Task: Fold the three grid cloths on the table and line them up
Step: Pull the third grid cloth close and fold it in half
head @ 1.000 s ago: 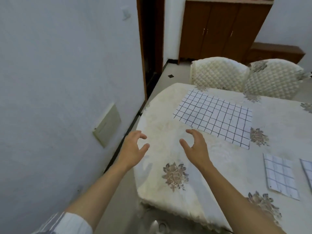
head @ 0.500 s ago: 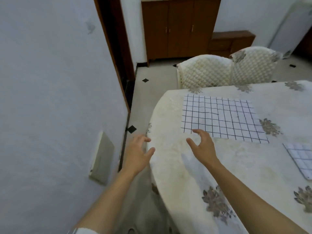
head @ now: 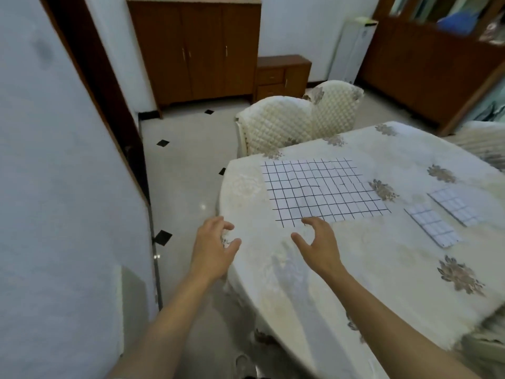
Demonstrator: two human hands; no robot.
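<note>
Rightward swing of the view since the earlier frame brings a second folded cloth into sight at centre right. Left hand (head: 216, 247) hovers over the left rim of the counter (head: 382, 274); right hand (head: 318, 247) is at the near edge of the unfolded grid cloth (head: 322, 190), contact not discernible. Both hands are released, fingers loosely curled, grasping nothing. Nearer folded grid cloth (head: 431, 228) and farther folded grid cloth (head: 456, 205) lie side by side, just apart, right of the unfolded one.
</note>
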